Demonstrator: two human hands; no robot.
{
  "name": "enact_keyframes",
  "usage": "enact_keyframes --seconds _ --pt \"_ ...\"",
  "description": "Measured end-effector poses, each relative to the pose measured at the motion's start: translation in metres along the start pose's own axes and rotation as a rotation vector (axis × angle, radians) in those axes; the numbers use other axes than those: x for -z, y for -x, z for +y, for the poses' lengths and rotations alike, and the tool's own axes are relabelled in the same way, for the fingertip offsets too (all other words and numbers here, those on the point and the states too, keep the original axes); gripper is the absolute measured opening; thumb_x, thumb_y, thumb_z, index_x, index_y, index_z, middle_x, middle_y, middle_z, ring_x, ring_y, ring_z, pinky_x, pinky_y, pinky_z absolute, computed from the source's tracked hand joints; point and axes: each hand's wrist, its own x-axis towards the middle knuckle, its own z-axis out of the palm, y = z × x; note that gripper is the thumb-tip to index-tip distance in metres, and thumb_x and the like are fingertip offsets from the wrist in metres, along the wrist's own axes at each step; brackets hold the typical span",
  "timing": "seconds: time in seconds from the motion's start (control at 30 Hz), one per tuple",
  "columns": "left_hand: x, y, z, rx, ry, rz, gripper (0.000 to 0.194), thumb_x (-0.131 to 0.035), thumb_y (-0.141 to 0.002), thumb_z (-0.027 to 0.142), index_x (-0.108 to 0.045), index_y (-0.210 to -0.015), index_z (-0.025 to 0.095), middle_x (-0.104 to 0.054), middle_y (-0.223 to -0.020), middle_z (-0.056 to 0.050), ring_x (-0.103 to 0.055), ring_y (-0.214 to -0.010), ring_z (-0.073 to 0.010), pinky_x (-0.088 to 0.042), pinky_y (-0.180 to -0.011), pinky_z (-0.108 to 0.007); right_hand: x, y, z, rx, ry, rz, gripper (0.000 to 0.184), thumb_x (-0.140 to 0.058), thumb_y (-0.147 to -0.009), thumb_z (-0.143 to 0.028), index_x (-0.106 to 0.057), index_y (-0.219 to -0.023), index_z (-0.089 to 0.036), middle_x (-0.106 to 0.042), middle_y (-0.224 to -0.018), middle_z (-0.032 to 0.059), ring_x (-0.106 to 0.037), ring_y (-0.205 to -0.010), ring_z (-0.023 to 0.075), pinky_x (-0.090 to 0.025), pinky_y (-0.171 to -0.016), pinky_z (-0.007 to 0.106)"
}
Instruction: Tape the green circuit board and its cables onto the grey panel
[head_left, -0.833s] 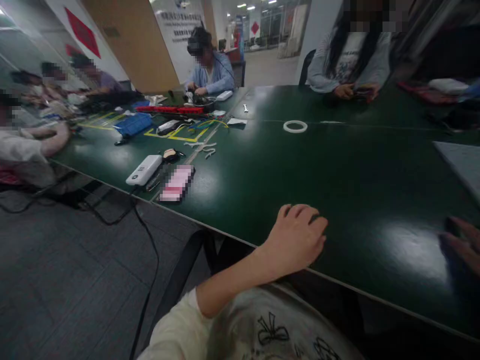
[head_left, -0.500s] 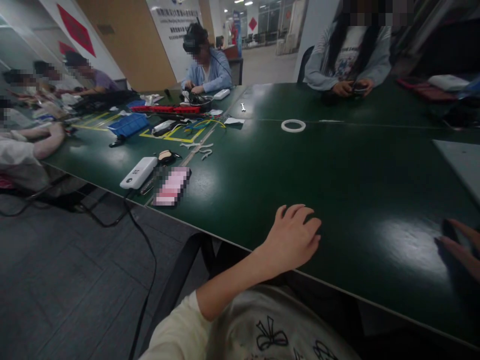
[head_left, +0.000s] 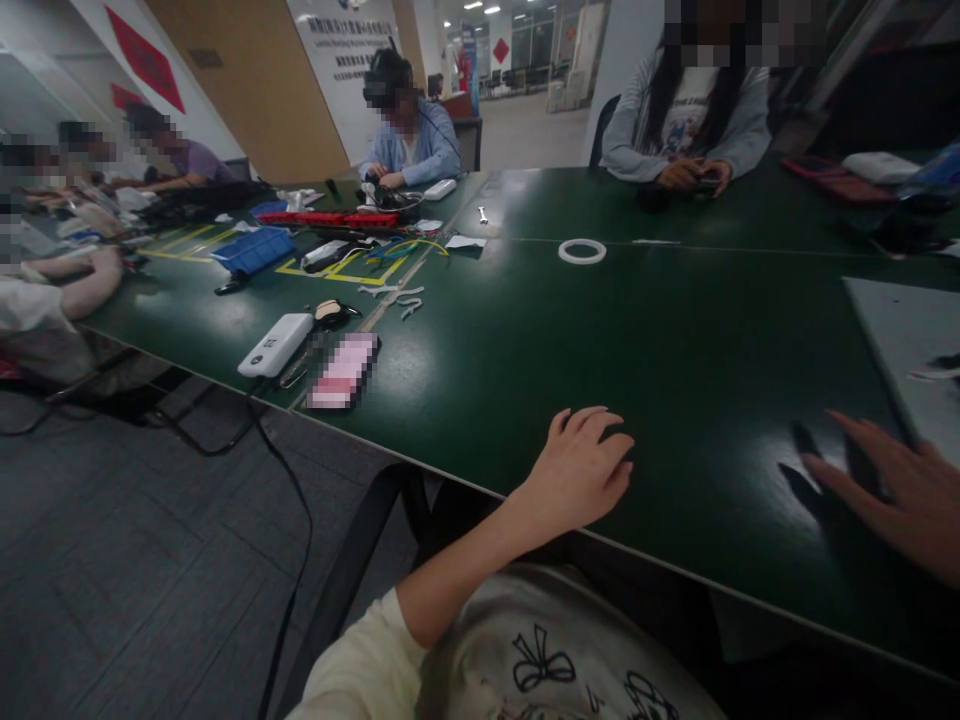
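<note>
My left hand (head_left: 581,465) rests palm down on the green table (head_left: 480,370) by its near edge, fingers loosely curved and apart, with nothing visible in it. At the right side my right hand (head_left: 892,490) hovers low over the tabletop, its fingers spread and casting shadows; it holds nothing. Beyond its fingers lies a grey board (head_left: 900,340), cut off by the frame's edge. A white ring (head_left: 582,251), like a tape roll, lies farther off, away from both hands.
Left of my left hand lie a phone (head_left: 345,370) and a white power bank (head_left: 276,344) with a cable hanging down. A blue bin (head_left: 253,250), a small wrench (head_left: 483,215) and grey strips (head_left: 394,292) lie farther back. Several people sit around the table.
My right hand has come in from the right edge, moving left over the table with fingers spread. More of the grey board shows. My left hand stays nearly in place.
</note>
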Motion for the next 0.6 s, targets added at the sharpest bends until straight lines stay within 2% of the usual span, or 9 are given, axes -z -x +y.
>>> enact_keyframes --seconds 0.07,0.13,0.2,0.3,0.43,0.53,0.6 --pt "-0.001 0.001 -0.001 -0.008 0.026 0.022 0.024 -0.040 -0.093 0.027 -0.053 -0.111 0.018 -0.047 -0.131 -0.007 -0.034 -0.130 -0.0201 -0.033 -0.107 -0.045 0.003 -0.006 -0.019 0.007 -0.003 -0.035 0.088 0.000 -0.079 -0.068 -0.045 -0.132 -0.014 -0.036 -0.139 0.0226 -0.028 -0.132 0.0300 -0.027 -0.103 0.049" --pt "-0.001 0.002 -0.002 -0.009 0.050 0.045 0.023 -0.042 -0.092 0.026 -0.054 -0.109 0.018 -0.048 -0.129 -0.007 -0.037 -0.128 -0.0192 -0.034 -0.106 -0.042 0.006 -0.011 -0.040 -0.050 0.011 -0.050 0.080 -0.013 -0.083 -0.064 -0.031 -0.140 -0.012 -0.038 -0.139 0.0197 -0.030 -0.132 0.0280 -0.028 -0.105 0.046" --pt "-0.002 0.003 -0.003 -0.005 0.067 0.064 0.022 -0.043 -0.091 0.025 -0.055 -0.108 0.017 -0.050 -0.127 -0.007 -0.039 -0.126 -0.0189 -0.035 -0.105 -0.041 0.009 -0.014 -0.062 -0.059 0.018 -0.056 0.075 -0.021 -0.084 -0.059 -0.024 -0.143 -0.012 -0.039 -0.139 0.0165 -0.030 -0.132 0.0254 -0.025 -0.109 0.043" --pt "-0.002 0.006 -0.003 0.004 0.084 0.082 0.023 -0.041 -0.092 0.024 -0.055 -0.108 0.016 -0.050 -0.127 -0.007 -0.039 -0.126 -0.0186 -0.036 -0.105 -0.040 0.012 -0.017 -0.092 0.024 0.014 -0.055 0.073 -0.022 -0.085 -0.058 -0.025 -0.143 -0.014 -0.037 -0.142 0.0139 -0.027 -0.134 0.0255 -0.018 -0.113 0.044" --pt "-0.001 0.008 -0.003 0.020 0.099 0.095 0.023 -0.041 -0.091 0.024 -0.055 -0.108 0.017 -0.050 -0.127 -0.007 -0.040 -0.126 -0.0190 -0.036 -0.105 -0.040 0.020 -0.019 -0.123 0.016 -0.059 -0.061 0.071 -0.025 -0.085 -0.061 -0.029 -0.143 -0.019 -0.026 -0.147 0.0121 -0.028 -0.133 0.0305 -0.027 -0.109 0.045" --pt "-0.002 0.008 -0.004 0.023 0.108 0.113 0.021 -0.043 -0.091 0.023 -0.056 -0.106 0.017 -0.050 -0.125 -0.007 -0.041 -0.125 -0.0199 -0.037 -0.104 -0.041 0.030 -0.019 -0.121 -0.071 -0.164 -0.021 0.068 -0.025 -0.087 -0.058 -0.030 -0.142 -0.019 -0.024 -0.149 0.0115 -0.030 -0.133 0.0273 -0.029 -0.109 0.041" --pt "-0.003 0.008 -0.004 0.023 0.110 0.128 0.020 -0.044 -0.090 0.023 -0.056 -0.105 0.017 -0.051 -0.125 -0.007 -0.042 -0.124 -0.0198 -0.038 -0.104 -0.041 0.034 -0.014 -0.098 -0.132 -0.139 0.053 0.066 -0.022 -0.088 -0.056 -0.033 -0.140 -0.017 -0.031 -0.145 0.0130 -0.030 -0.133 0.0254 -0.028 -0.109 0.040"
